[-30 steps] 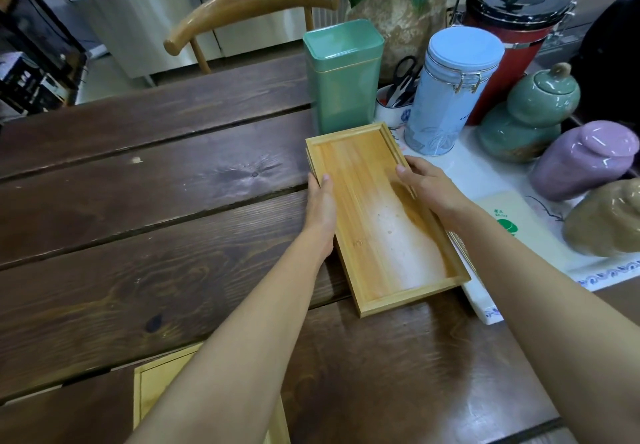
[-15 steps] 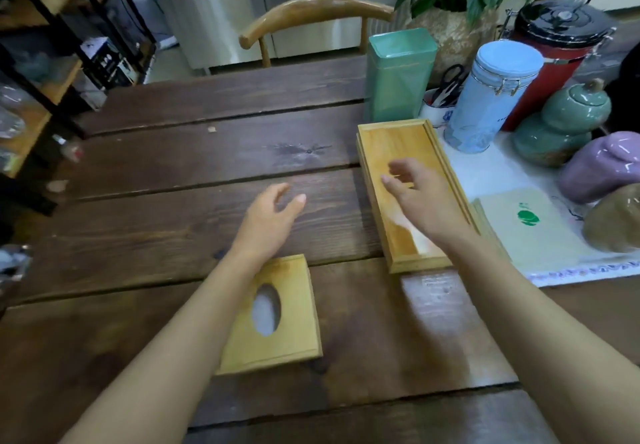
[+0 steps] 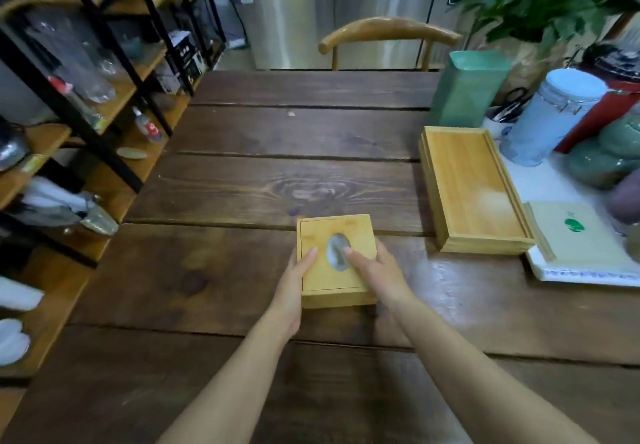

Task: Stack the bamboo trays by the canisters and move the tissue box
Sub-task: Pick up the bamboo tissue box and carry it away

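Apparently the trays (image 3: 474, 190) were already stacked, far right of the hands by the canisters (image 3: 550, 118). The box (image 3: 334, 261) step was in hand: left hand (image 3: 294, 286) and right hand (image 3: 375, 275) were clamped on its sides, thumbs on top. Next, a level lift was judged needed.

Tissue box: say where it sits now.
The tissue box sits near the table's front middle, held between both hands, left of the trays.
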